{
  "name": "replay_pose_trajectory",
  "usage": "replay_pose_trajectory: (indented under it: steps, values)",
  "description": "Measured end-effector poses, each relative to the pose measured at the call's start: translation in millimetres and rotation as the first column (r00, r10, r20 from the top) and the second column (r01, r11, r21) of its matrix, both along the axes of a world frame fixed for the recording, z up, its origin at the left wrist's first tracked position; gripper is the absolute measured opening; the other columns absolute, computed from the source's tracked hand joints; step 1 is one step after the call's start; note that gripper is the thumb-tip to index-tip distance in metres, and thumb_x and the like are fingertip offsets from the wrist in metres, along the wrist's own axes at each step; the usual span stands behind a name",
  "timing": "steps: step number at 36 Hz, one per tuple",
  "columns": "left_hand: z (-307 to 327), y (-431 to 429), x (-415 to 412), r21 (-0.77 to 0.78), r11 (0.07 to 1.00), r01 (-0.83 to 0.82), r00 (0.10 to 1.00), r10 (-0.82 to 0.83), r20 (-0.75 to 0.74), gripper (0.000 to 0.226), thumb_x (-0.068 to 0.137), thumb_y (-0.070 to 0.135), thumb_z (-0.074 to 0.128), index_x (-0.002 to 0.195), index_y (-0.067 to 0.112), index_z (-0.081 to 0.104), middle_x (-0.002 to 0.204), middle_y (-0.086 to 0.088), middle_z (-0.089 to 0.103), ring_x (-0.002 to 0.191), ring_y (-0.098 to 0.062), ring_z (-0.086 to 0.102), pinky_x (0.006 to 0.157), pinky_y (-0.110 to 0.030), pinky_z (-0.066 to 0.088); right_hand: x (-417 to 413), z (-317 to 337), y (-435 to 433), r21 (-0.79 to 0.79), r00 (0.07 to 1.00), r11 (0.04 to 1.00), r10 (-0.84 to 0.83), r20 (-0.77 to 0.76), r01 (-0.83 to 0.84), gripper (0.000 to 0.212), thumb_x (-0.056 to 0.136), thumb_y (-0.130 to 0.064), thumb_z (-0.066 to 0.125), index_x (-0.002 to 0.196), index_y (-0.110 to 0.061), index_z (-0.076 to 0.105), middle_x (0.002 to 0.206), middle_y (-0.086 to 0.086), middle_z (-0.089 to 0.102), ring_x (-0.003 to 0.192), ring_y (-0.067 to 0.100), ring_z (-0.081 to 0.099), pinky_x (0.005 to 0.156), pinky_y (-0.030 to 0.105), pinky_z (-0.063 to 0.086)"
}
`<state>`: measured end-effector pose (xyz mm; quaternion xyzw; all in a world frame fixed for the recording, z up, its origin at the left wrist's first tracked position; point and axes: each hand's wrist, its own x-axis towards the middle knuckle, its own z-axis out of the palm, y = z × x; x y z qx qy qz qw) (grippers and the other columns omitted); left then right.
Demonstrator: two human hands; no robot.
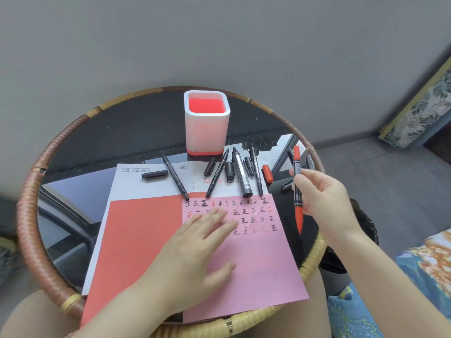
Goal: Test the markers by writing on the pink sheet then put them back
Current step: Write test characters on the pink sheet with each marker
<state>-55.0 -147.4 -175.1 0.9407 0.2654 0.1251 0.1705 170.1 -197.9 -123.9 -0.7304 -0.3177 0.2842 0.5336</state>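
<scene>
A pink sheet [253, 269] with rows of written characters lies on the round table. My left hand [192, 252] rests flat on it, fingers spread over some characters. My right hand [322, 196] pinches a red marker [297, 189] upright beside the sheet's right edge, its tip pointing down above the table. Several black markers [244, 174] and loose caps lie just beyond the sheet. A red cap [267, 173] lies near them. The white pen holder [207, 123] with a red inside stands at the back, with nothing showing inside.
A red sheet [136, 245] and a white printed page [151, 184] lie under and left of the pink one. The table [31, 211] has a glossy dark top and a woven rim. A patterned cushion [419, 111] is at the right. My knees are under the table's near edge.
</scene>
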Motion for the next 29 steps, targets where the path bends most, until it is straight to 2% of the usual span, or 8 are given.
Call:
replay_pose_trajectory:
  steps: [3, 6, 9, 12, 15, 18, 24, 29]
  values:
    - [0.3, 7.6, -23.4, -0.031, 0.999, -0.011, 1.0, 0.012, 0.009, 0.072, 0.076, 0.057, 0.049, 0.141, 0.028, 0.035, 0.146, 0.01, 0.031, 0.138, 0.003, 0.011, 0.111, -0.021, 0.002, -7.2, -5.9, -4.5, 0.035, 0.998, 0.999, -0.037, -0.059, 0.039, 0.01, 0.092, -0.019, 0.049, 0.087, -0.021, 0.057, 0.051, -0.015, 0.057, 0.047, -0.003, 0.051, 0.046, 0.015, 0.044]
    - [-2.5, 12.2, -37.6, -0.019, 0.999, -0.026, 0.999, 0.025, -0.035, 0.08, 0.075, 0.064, 0.048, 0.143, 0.027, 0.031, 0.148, 0.012, 0.027, 0.139, 0.004, 0.005, 0.111, -0.022, -0.001, -15.6, -10.7, -8.6, 0.111, 0.978, 0.987, -0.097, -0.187, 0.119, 0.024, 0.09, -0.015, 0.05, 0.067, -0.016, 0.044, 0.059, 0.0, 0.043, 0.047, 0.007, 0.037, 0.041, 0.015, 0.036]
    - [-5.6, 13.0, -38.8, 0.023, 0.999, -0.049, 0.994, 0.051, -0.097, 0.082, 0.074, 0.07, 0.043, 0.141, 0.024, 0.035, 0.146, 0.009, 0.033, 0.138, -0.003, 0.014, 0.109, -0.027, 0.006, -22.0, -10.7, -10.9, 0.175, 0.953, 0.971, -0.112, -0.282, 0.166, 0.029, 0.089, -0.01, 0.05, 0.063, -0.011, 0.037, 0.055, 0.007, 0.031, 0.037, 0.006, 0.03, 0.038, 0.017, 0.029]
    - [-8.1, 10.6, -33.7, 0.047, 0.996, -0.078, 0.991, 0.083, -0.101, 0.082, 0.074, 0.072, 0.04, 0.139, 0.022, 0.037, 0.145, 0.006, 0.038, 0.135, -0.006, 0.021, 0.105, -0.031, 0.012, -32.1, -7.2, -11.3, 0.205, 0.95, 0.966, -0.092, -0.297, 0.157, 0.026, 0.09, -0.012, 0.049, 0.065, -0.008, 0.042, 0.043, 0.0, 0.047, 0.033, 0.004, 0.044, 0.037, 0.016, 0.038]
    - [-9.9, 8.8, -30.3, 0.07, 0.992, -0.103, 0.988, 0.11, -0.105, 0.082, 0.074, 0.074, 0.037, 0.136, 0.021, 0.042, 0.143, 0.006, 0.042, 0.133, -0.007, 0.025, 0.104, -0.035, 0.016, -48.8, -3.9, -11.2, 0.239, 0.949, 0.966, -0.014, -0.315, 0.093, 0.024, 0.093, -0.017, 0.044, 0.078, -0.007, 0.061, 0.056, 0.001, 0.067, 0.048, 0.013, 0.064, 0.043, 0.018, 0.048]
    - [-11.2, 7.2, -31.0, 0.041, 0.99, -0.134, 0.989, 0.136, -0.061, 0.083, 0.071, 0.075, 0.039, 0.131, 0.019, 0.051, 0.14, 0.002, 0.046, 0.13, -0.007, 0.031, 0.104, -0.036, 0.018, -69.8, -3.4, -9.3, 0.254, 0.942, 0.967, 0.056, -0.331, 0.032, 0.03, 0.095, -0.025, 0.04, 0.085, -0.011, 0.065, 0.068, 0.007, 0.073, 0.066, 0.018, 0.07, 0.053, 0.021, 0.054]
    - [-8.3, 4.4, -32.7, 0.012, 0.989, -0.146, 0.989, 0.146, 0.005, 0.072, 0.067, 0.069, 0.046, 0.116, 0.02, 0.063, 0.131, -0.004, 0.056, 0.123, -0.011, 0.04, 0.105, -0.035, 0.02, -112.3, -16.3, 4.4, 0.249, 0.905, 0.967, 0.054, -0.422, 0.059, 0.018, 0.092, -0.02, 0.048, 0.089, -0.009, 0.062, 0.065, 0.0, 0.068, 0.062, 0.013, 0.068, 0.055, 0.021, 0.054]
    - [-8.2, 8.5, -44.9, -0.022, 0.996, -0.081, 0.996, 0.082, 0.033, 0.05, 0.073, 0.058, 0.049, 0.108, 0.026, 0.066, 0.127, -0.004, 0.059, 0.122, -0.014, 0.049, 0.107, -0.032, 0.021, -129.6, -33.9, 10.6, 0.222, 0.953, 0.972, -0.005, -0.304, 0.076, 0.014, 0.082, -0.022, 0.063, 0.071, -0.015, 0.057, 0.048, -0.003, 0.058, 0.05, 0.009, 0.056, 0.054, 0.017, 0.049]
